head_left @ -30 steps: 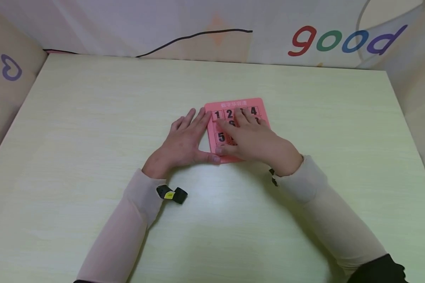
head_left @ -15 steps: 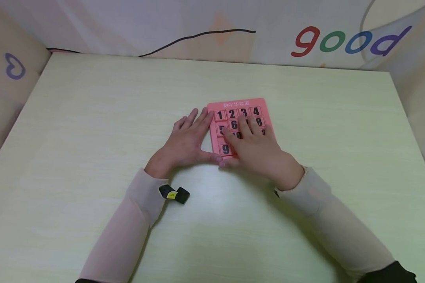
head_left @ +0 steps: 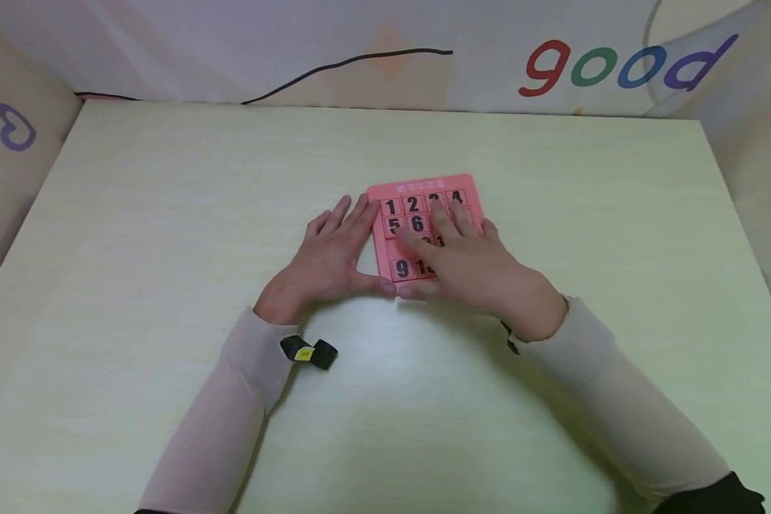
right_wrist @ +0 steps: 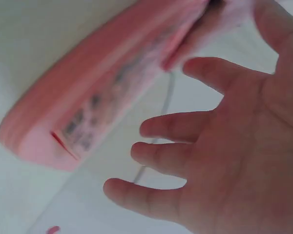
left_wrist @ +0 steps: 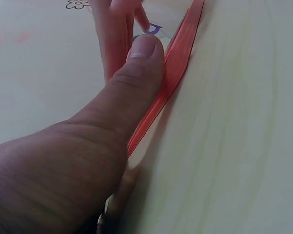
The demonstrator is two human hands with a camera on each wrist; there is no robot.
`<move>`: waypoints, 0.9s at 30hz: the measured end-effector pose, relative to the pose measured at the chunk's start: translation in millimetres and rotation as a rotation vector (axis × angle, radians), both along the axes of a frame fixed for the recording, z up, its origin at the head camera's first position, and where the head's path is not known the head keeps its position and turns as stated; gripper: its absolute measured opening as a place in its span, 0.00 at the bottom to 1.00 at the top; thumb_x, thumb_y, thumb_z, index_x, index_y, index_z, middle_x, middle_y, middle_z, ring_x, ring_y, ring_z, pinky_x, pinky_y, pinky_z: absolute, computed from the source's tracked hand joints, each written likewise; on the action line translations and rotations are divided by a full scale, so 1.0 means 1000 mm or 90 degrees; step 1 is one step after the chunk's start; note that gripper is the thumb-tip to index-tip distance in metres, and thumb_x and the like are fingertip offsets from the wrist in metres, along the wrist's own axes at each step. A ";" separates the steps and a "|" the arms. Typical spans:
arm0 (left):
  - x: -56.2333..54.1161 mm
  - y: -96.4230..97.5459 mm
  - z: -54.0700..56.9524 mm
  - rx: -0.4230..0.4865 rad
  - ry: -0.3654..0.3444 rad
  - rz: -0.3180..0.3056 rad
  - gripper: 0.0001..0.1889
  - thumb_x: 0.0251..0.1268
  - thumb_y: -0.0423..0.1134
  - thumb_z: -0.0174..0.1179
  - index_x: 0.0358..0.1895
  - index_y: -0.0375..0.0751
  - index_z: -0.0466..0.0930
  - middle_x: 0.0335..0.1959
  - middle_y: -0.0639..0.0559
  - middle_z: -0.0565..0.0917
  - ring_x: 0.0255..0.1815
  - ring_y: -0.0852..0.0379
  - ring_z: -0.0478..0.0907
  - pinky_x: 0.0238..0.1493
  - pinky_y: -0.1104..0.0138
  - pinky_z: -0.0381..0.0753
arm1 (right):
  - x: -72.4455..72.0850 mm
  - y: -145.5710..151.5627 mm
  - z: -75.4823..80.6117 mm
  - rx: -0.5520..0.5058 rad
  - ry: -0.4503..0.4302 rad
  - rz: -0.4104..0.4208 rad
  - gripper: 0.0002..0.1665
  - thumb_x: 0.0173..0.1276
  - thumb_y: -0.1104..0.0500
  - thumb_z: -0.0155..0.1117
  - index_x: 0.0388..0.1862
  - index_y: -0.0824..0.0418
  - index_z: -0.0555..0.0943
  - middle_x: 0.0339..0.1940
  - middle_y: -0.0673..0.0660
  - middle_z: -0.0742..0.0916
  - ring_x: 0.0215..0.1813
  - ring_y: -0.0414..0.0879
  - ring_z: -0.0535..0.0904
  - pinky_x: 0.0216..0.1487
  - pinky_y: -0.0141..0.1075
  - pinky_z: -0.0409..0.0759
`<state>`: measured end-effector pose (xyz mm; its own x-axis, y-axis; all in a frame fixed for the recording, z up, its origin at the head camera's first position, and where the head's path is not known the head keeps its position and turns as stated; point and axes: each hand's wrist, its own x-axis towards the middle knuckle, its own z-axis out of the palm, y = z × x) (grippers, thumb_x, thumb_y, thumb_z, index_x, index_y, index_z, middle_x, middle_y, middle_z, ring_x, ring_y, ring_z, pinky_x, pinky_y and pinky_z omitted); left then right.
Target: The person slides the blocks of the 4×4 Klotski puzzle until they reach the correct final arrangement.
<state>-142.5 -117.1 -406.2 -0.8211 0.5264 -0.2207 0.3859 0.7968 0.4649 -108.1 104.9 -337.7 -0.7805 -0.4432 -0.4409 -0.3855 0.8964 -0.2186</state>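
Note:
A pink sliding number puzzle [head_left: 387, 250] lies on the table in the head view, its square tiles bearing black numbers. My left hand [head_left: 324, 260] lies along its left side, straight fingers at the edge and thumb at the near left corner. In the left wrist view that thumb [left_wrist: 132, 80] presses against the red side of the puzzle. My right hand [head_left: 472, 268] spreads over the tiles, its index fingertip just below tile 5 [head_left: 393, 226], and hides much of the right part. The right wrist view shows its fingers [right_wrist: 176, 126] extended, apart from one another.
The pale wooden table [head_left: 199, 178] extends on all sides of the puzzle. A white cloth backdrop [head_left: 199, 50] with coloured letters stands along its far edge, and more cloth hangs at both sides. A black wrist strap [head_left: 308, 352] is on the left sleeve.
Tile 5 has slid up to sit under tile 1, leaving a gap above tile 9. My right hand has drawn slightly back and to the right; the left hand stays at the edge.

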 end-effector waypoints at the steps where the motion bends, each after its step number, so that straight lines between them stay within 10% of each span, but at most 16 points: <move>1: 0.000 0.000 0.000 0.004 -0.002 -0.002 0.68 0.47 0.80 0.61 0.83 0.49 0.35 0.83 0.54 0.35 0.81 0.54 0.23 0.77 0.52 0.31 | 0.006 0.002 0.003 0.001 0.004 0.008 0.49 0.68 0.27 0.57 0.83 0.43 0.57 0.83 0.69 0.48 0.81 0.67 0.33 0.70 0.73 0.45; 8: -0.002 0.003 0.000 0.005 -0.003 -0.004 0.69 0.46 0.79 0.63 0.83 0.48 0.35 0.83 0.54 0.35 0.81 0.54 0.22 0.77 0.52 0.31 | 0.033 0.004 0.003 0.005 0.023 0.041 0.49 0.67 0.27 0.60 0.81 0.46 0.63 0.82 0.70 0.49 0.81 0.68 0.35 0.69 0.74 0.44; 27: -0.001 0.001 -0.001 -0.004 -0.004 -0.001 0.69 0.47 0.79 0.63 0.83 0.48 0.34 0.83 0.54 0.34 0.81 0.53 0.22 0.77 0.53 0.31 | 0.022 0.014 -0.006 0.025 0.039 -0.036 0.60 0.64 0.26 0.61 0.84 0.52 0.51 0.82 0.70 0.45 0.80 0.68 0.34 0.70 0.73 0.42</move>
<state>-143.1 -116.0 -406.8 -0.8190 0.5261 -0.2291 0.3843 0.7993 0.4620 -85.7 118.7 -344.0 -0.8302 -0.3807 -0.4072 -0.3456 0.9247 -0.1600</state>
